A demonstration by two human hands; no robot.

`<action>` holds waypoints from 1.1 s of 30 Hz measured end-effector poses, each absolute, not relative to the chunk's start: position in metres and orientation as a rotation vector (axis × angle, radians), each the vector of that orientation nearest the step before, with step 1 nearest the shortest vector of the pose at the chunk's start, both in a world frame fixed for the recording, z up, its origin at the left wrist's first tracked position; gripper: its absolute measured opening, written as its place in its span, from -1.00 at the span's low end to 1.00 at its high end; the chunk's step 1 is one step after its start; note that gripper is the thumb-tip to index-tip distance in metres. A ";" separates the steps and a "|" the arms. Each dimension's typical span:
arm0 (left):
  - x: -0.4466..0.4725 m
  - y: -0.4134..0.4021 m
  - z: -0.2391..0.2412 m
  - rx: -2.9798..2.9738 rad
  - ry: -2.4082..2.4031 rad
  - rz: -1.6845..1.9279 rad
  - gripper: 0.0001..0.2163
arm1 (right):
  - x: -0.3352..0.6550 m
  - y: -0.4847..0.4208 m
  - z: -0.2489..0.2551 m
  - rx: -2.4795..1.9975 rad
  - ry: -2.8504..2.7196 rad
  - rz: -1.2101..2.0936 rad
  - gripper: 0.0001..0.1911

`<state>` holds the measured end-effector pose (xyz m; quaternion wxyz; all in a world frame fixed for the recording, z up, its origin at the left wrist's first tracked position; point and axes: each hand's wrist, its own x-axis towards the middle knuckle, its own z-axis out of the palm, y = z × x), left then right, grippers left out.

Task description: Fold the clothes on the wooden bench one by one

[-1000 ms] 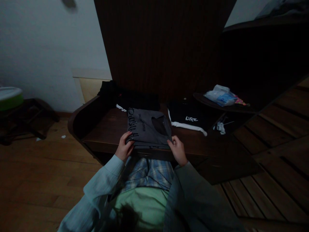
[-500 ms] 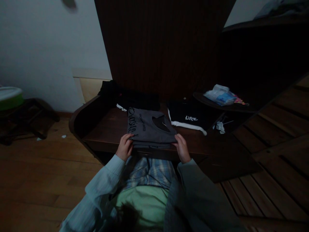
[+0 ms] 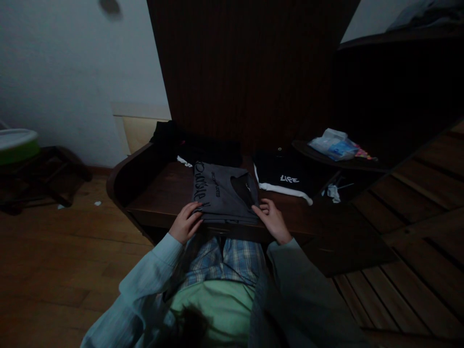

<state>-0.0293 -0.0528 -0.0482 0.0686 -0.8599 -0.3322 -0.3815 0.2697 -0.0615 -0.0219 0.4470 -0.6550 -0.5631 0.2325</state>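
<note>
While the half-curled left hand (image 3: 185, 223) and right hand (image 3: 271, 219) touch the gray shirt (image 3: 224, 200), its neckline (image 3: 241, 187) points right; grip, long axis unclear.

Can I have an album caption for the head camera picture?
Left hand and right hand at a folded gray shirt, black garment nearby.

head-worn, sole view | faces forward and down | near: left hand (image 3: 186, 224), right hand (image 3: 273, 221) | beyond: pale wall (image 3: 72, 72)

The green tub (image 3: 20, 150) is cropped at left, a bundle (image 3: 431, 14) at far right. The left hand (image 3: 184, 224) hides the near-left corner of the gray shirt (image 3: 221, 191); the contents of the plastic bag (image 3: 333, 145) blur.
</note>
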 end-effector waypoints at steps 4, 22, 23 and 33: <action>-0.031 -0.052 -0.047 -2.594 -0.994 -1.043 -0.76 | 0.262 -0.051 -0.007 -1.860 -1.646 0.514 -0.50; 0.060 -0.059 -0.002 -2.861 -0.950 -1.145 -0.67 | 0.278 0.047 0.052 -1.630 -1.836 -0.261 -0.58; 0.049 -0.049 0.000 -2.799 -1.079 -1.231 -0.67 | 0.283 0.042 0.047 -1.624 -1.811 -0.253 -0.57; -0.020 0.067 0.011 -2.238 -2.767 -1.600 -0.54 | 0.303 -0.029 -0.002 -1.661 -1.259 0.631 -0.64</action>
